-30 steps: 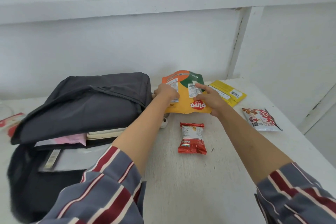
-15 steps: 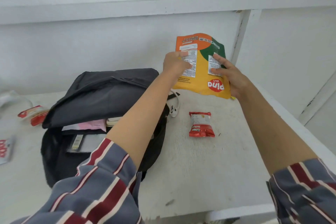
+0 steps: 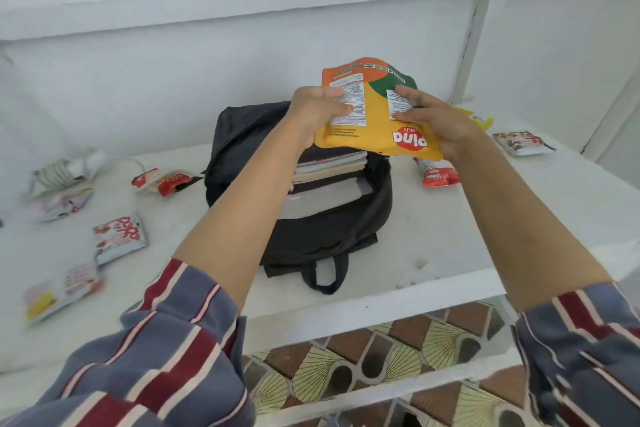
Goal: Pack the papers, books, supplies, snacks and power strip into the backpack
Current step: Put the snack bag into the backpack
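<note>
A large orange-and-yellow snack bag (image 3: 372, 121) hangs in the air above the open black backpack (image 3: 332, 229). My left hand (image 3: 317, 107) grips the bag's left edge and my right hand (image 3: 433, 116) grips its right side. The backpack lies on the white table (image 3: 450, 236) with its mouth facing me. Books and papers (image 3: 329, 170) are stacked inside it. My forearms hide part of the backpack's left side.
Several snack packets lie on the table: a red one (image 3: 438, 175) and a white one (image 3: 523, 142) to the right, a yellow one (image 3: 479, 120) behind my right hand, more (image 3: 119, 236) to the left. A white cable (image 3: 136, 165) and a bundle (image 3: 59, 173) lie far left. Patterned floor tiles (image 3: 363, 364) show below the table's edge.
Both hands lifted the orange-and-yellow bag off the table and carried it left, from beside the backpack to above its open mouth. The camera view pulled back and shifted.
</note>
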`<action>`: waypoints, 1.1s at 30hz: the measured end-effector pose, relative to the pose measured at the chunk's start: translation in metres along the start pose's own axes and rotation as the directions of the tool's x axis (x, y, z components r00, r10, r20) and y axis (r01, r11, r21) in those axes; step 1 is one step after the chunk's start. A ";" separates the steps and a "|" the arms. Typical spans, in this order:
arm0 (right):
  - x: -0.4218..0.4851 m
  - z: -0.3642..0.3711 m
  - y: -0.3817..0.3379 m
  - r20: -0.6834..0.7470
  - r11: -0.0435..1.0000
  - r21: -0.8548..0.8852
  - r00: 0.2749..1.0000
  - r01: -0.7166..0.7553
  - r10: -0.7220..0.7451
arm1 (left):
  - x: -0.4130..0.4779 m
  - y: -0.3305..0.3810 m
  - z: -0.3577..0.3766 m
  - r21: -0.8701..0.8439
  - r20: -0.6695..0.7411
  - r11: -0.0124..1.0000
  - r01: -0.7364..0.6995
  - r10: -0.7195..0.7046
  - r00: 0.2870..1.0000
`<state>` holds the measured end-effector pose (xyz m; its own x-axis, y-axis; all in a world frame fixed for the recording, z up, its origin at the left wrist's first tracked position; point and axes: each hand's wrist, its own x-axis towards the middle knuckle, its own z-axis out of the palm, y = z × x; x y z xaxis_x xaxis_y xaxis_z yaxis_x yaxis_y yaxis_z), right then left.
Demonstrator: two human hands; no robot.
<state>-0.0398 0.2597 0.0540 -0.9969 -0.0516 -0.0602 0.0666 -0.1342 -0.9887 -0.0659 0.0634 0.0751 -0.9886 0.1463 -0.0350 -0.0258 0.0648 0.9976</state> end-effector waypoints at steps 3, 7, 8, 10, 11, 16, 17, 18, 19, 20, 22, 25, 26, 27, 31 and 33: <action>-0.021 0.024 0.014 -0.003 1.000 -0.001 1.000 -0.017 0.017 | -0.022 -0.015 -0.025 0.072 0.027 0.997 0.013 -0.015 1.000; -0.041 0.041 0.023 0.000 1.000 0.001 1.000 -0.031 0.031 | -0.043 -0.031 -0.047 0.074 0.091 0.997 -0.018 0.011 0.996; -0.046 0.043 0.024 0.002 0.999 -0.021 0.999 -0.032 0.032 | -0.047 -0.035 -0.051 0.063 0.110 0.997 -0.034 0.027 0.994; -0.054 0.042 0.026 0.006 0.997 -0.071 0.999 -0.040 0.041 | -0.055 -0.044 -0.060 0.043 0.073 0.996 -0.079 0.076 0.994; -0.059 0.040 0.028 0.009 0.995 -0.087 0.999 -0.051 0.052 | -0.057 -0.048 -0.064 0.042 0.000 0.994 -0.099 0.100 0.995; -0.083 0.023 0.046 0.053 0.982 -0.143 0.990 -0.124 0.133 | -0.057 -0.070 -0.083 0.537 -0.091 0.805 -0.252 0.352 0.932; -0.088 0.020 0.050 0.077 0.977 -0.156 0.985 -0.142 0.156 | -0.055 -0.074 -0.086 0.624 -0.020 0.730 -0.277 0.370 0.929; -0.092 0.017 0.053 0.098 0.971 -0.174 0.979 -0.161 0.180 | -0.053 -0.078 -0.088 0.675 0.040 0.674 -0.300 0.372 0.927; -0.096 0.014 0.055 0.113 0.963 -0.199 0.972 -0.180 0.205 | -0.050 -0.082 -0.089 0.703 0.085 0.643 -0.305 0.350 0.933; -0.100 0.011 0.058 0.124 0.954 -0.223 0.964 -0.203 0.234 | -0.046 -0.086 -0.090 0.709 0.121 0.633 -0.311 0.326 0.938; -0.103 0.006 0.064 0.141 0.941 -0.237 0.949 -0.243 0.281 | -0.038 -0.094 -0.093 0.726 0.139 0.617 -0.304 0.300 0.944; -0.101 -0.001 0.071 0.161 0.939 -0.217 0.939 -0.267 0.304 | -0.029 -0.093 -0.096 0.807 0.153 0.508 -0.303 0.316 0.936; -0.100 -0.003 0.072 0.169 0.937 -0.219 0.936 -0.271 0.310 | -0.027 -0.091 -0.096 0.827 0.165 0.473 -0.303 0.311 0.936; -0.098 -0.004 0.074 0.172 0.936 -0.222 0.934 -0.273 0.313 | -0.026 -0.089 -0.096 0.843 0.169 0.450 -0.296 0.300 0.939; -0.087 -0.005 0.078 0.152 0.936 -0.219 0.938 -0.274 0.311 | -0.018 -0.085 -0.096 0.878 0.178 0.396 -0.268 0.249 0.952; -0.082 -0.003 0.079 0.146 0.935 -0.224 0.939 -0.274 0.310 | -0.013 -0.082 -0.100 0.887 0.191 0.374 -0.272 0.239 0.952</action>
<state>0.0473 0.2566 -0.0198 -0.9095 -0.2349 -0.3429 0.3255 0.1105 -0.9391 -0.0654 -0.0426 -0.0006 -0.9190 0.3435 0.1938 0.3907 0.8597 0.3290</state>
